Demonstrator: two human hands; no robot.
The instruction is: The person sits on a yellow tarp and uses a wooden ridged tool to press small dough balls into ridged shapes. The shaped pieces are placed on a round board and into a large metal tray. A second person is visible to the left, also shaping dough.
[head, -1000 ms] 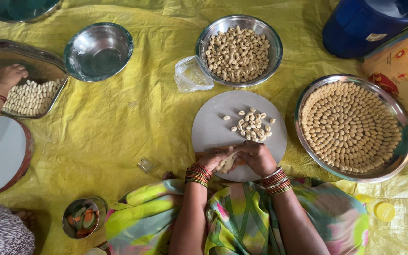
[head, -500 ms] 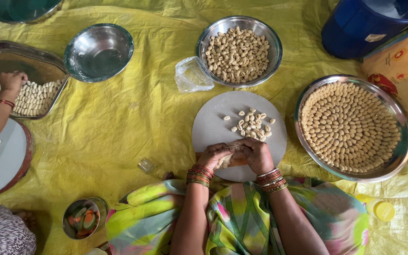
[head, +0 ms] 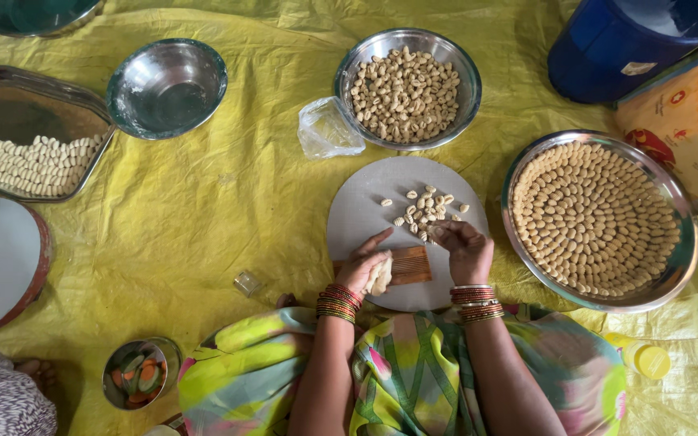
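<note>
My left hand [head: 363,267] grips a pale lump of dough [head: 380,277] and rests against a brown ridged comb [head: 410,265], which lies on the near part of a round grey board [head: 361,206]. My right hand [head: 464,247] sits on the board to the right of the comb. Its curled fingertips touch the edge of a small pile of shaped dough pieces [head: 425,209]. Whether a piece is pinched between those fingers is hidden. Red and gold bangles ring both wrists.
Beyond the board stand a steel bowl of pieces [head: 404,89], a plastic bag [head: 329,129] and an empty steel bowl [head: 167,85]. A round tray of pieces laid in rings [head: 599,218] lies right. At left, another person's tray [head: 26,137] and board [head: 6,254].
My hands were together over the comb; my right hand has moved forward to the pile of pieces. The other person's hand has left the tray at left.
</note>
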